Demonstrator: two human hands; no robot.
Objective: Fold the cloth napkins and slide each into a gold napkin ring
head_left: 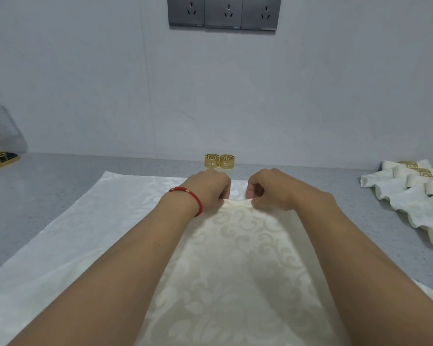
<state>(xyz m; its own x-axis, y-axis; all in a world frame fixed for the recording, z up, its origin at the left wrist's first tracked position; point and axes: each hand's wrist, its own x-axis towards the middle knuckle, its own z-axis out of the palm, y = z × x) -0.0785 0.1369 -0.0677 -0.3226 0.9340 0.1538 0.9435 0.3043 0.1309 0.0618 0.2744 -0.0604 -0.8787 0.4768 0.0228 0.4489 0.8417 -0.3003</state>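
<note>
A cream damask napkin (238, 258) lies spread on the grey counter, its near part turned up toward the far edge. My left hand (208, 189), with a red cord bracelet at the wrist, and my right hand (270, 189) sit side by side and both pinch the raised fold of the napkin at its far middle. Two gold napkin rings (219, 161) stand upright and touching each other just behind my hands, by the wall.
Several rolled napkins in gold rings (418, 186) lie in a row at the right end of the grey counter (35, 196). A dark tray with a gold rim (0, 159) and a clear cover sits at the far left. Wall sockets (224, 12) are above.
</note>
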